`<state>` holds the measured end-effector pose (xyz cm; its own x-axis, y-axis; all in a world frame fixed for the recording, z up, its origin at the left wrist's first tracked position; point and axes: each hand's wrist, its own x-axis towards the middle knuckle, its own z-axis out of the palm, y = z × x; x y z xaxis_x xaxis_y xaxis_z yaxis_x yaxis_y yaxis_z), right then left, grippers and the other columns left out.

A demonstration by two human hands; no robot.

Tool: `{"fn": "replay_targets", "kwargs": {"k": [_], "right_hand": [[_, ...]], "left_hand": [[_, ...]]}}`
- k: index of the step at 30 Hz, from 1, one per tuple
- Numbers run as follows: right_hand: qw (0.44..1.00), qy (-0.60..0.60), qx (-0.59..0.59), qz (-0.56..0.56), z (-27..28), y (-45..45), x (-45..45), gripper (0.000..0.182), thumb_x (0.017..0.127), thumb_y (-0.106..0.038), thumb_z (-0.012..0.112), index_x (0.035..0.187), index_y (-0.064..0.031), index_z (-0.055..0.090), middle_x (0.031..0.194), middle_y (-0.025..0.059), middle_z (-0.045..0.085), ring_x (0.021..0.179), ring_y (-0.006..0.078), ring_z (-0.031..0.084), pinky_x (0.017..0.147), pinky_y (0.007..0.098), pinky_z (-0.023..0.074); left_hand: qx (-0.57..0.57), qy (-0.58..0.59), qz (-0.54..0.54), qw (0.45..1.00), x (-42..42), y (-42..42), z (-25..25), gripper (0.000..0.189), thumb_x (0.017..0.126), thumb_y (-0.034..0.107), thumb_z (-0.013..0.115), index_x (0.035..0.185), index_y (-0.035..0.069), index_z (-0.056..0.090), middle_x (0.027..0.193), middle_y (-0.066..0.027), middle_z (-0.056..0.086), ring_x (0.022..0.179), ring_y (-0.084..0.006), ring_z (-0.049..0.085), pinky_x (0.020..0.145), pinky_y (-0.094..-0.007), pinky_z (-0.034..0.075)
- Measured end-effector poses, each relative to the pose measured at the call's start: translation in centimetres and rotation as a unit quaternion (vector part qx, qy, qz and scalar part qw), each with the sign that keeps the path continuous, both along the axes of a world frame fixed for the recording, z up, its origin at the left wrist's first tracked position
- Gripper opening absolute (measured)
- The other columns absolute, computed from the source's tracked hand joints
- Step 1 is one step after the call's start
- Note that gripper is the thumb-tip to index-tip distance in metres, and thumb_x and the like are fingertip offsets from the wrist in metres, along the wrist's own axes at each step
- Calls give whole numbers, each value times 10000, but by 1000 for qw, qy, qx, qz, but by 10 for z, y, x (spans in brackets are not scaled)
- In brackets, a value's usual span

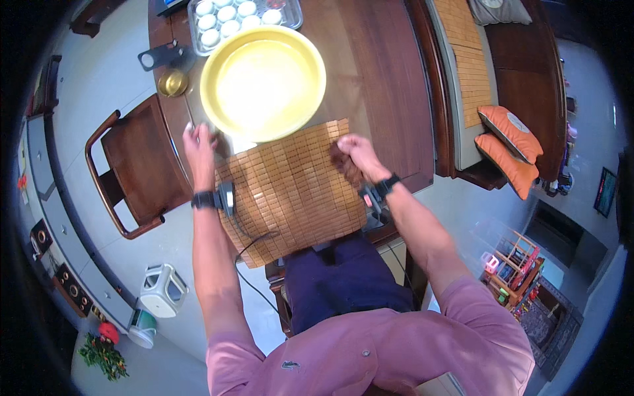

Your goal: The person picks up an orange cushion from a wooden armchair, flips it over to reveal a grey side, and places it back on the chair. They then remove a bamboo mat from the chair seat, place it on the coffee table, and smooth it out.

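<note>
My left hand (199, 140) is at the table's left edge, beside the yellow basin; its fingers are at a thin stick-like thing (191, 115), and the grip is too small to make out. My right hand (355, 148) is closed on a dark brown, shaggy bundle (346, 166) at the right side of the bamboo mat (292, 198). Above the mat stands the round yellow basin (208, 106), its inside washed out by glare. Behind it, a clear plastic tray (299, 15) holds several white round things (228, 13). A small amber bowl (173, 82) sits left of the basin.
A black device (157, 57) stands near the amber bowl on the wooden table (386, 84). A wooden chair (143, 158) is at the left, and a wooden bench with orange cushions (510, 133) at the right. Cables (257, 282) run from the wrist devices past my lap.
</note>
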<state>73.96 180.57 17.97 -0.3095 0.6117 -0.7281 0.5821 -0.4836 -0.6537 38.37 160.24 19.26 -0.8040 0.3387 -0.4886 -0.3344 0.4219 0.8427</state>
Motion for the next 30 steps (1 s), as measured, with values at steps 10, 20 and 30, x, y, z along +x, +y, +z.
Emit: {"fn": "replay_targets", "kwargs": {"k": [10, 20, 30], "right_hand": [[862, -24, 484, 150, 33, 44, -12, 349, 1010, -201, 662, 1323, -51, 633, 1283, 148, 686, 1201, 303, 645, 1026, 448, 506], [774, -107, 497, 377, -60, 82, -18, 650, 1079, -360, 536, 1636, -94, 333, 1716, 167, 267, 1578, 401, 242, 1291, 536, 203], [790, -179, 472, 347, -70, 115, 86, 766, 1059, -428, 547, 1652, -30, 268, 1737, 195, 208, 1613, 392, 159, 1307, 519, 157]], "left_hand": [[-179, 285, -251, 907, 177, -116, -30, 616, 1054, 202, 594, 1588, 4, 358, 1677, -270, 290, 1545, -465, 275, 1281, -535, 216], [-435, 298, -357, 771, 234, -112, -69, 734, 1066, 417, 538, 1671, 102, 267, 1766, -214, 73, 1619, -445, 62, 1273, -642, 70], [-437, 383, -329, 745, 238, -115, -88, 760, 1046, 430, 505, 1681, 104, 243, 1762, -216, 102, 1618, -435, 86, 1282, -606, 57]]}}
